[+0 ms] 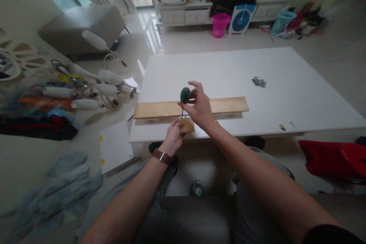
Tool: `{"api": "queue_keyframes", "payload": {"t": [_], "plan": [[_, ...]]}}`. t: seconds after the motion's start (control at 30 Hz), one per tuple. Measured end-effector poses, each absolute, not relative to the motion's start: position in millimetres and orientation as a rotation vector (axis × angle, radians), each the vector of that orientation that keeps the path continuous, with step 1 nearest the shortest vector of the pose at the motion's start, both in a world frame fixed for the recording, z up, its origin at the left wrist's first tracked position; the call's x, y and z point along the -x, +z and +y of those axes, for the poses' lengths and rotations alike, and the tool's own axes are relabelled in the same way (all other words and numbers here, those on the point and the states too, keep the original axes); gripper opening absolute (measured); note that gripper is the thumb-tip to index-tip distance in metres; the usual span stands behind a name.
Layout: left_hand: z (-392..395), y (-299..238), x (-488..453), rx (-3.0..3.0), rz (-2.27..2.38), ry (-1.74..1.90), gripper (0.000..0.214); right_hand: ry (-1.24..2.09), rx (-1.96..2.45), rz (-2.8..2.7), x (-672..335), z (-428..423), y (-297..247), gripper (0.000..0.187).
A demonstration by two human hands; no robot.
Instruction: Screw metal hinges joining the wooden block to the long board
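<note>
A screwdriver [185, 95] with a green and black handle stands nearly upright, its shaft pointing down at a metal hinge [185, 114]. Thumb and fingers of my right hand [200, 106] are around the handle, the index finger raised off it. My left hand [174, 134] grips a small wooden block [187, 125] from the left, at the hinge's near side. The hinge lies between this block and a long wooden board [157, 109] behind it. The screwdriver's tip and any screw under it are too small to make out.
The white table [223, 68] carries a pile of metal hinges [259, 81] at right and small bits [282, 127] near its front edge. A red chair [331, 160] stands at right. A white panel [117, 146] leans at left; a bottle [196, 187] is below the table.
</note>
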State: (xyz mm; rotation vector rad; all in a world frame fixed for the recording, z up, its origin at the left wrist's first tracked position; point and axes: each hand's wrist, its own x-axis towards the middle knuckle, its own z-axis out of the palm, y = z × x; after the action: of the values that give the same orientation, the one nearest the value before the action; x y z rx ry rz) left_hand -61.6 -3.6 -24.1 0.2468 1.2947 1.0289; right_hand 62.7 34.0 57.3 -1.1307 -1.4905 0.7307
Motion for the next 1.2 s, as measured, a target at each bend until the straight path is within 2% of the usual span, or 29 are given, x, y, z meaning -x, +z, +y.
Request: {"api": "queue_keyframes", "payload": {"t": [0.4,0.63,1.2], "plan": [[-5.4,-15.3,60.1,-0.226,1.296,1.040,0.037,0.737,1.139,-1.507,-63.5,34.8,56.4,0.063],[-7.3,-2.9,56.6,-0.210,1.321,1.034,0.025,0.771,1.122,-1.516,-61.8,34.5,56.5,0.063],[-6.5,-7.7,57.1,-0.192,1.309,1.040,0.033,0.730,1.169,-1.474,-61.5,36.2,54.2,0.062]]}}
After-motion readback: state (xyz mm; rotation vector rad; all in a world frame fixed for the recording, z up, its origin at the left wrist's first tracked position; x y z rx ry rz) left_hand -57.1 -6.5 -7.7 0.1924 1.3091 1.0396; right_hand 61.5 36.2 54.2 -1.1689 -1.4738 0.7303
